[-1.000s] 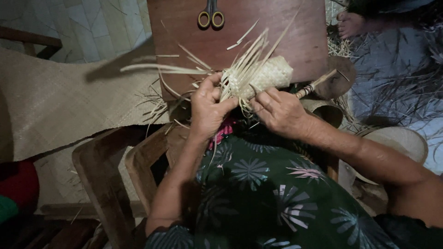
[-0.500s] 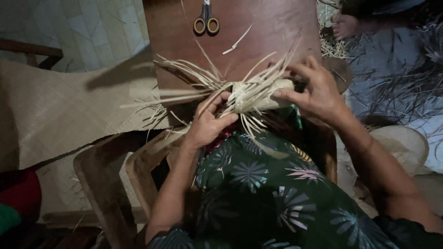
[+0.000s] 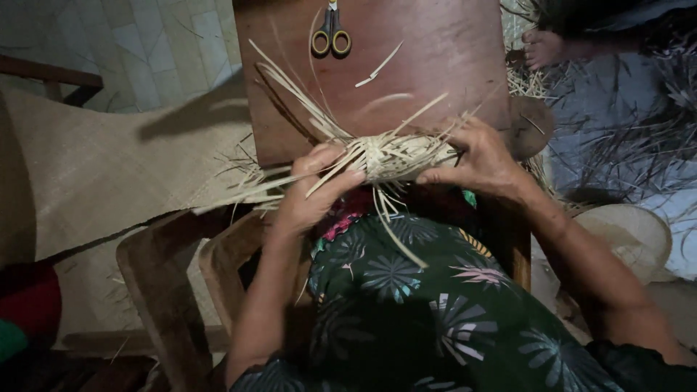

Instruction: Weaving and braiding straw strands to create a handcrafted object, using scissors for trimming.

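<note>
The half-woven straw piece (image 3: 396,156) sits between your hands at the near edge of the wooden board (image 3: 435,65), loose strips fanning out to the left and upward. Your left hand (image 3: 312,192) grips its left end from below, fingers curled over several strips. Your right hand (image 3: 475,156) clasps the right end, thumb pointing inward. Scissors (image 3: 331,33) lie well apart at the board's far edge. A woven mat (image 3: 109,174) spreads to your left; a pale round hat (image 3: 628,232) rests at your right.

scissors (image 3: 331,38) on board (image 3: 443,65), woven piece (image 3: 396,156) at near edge
</note>
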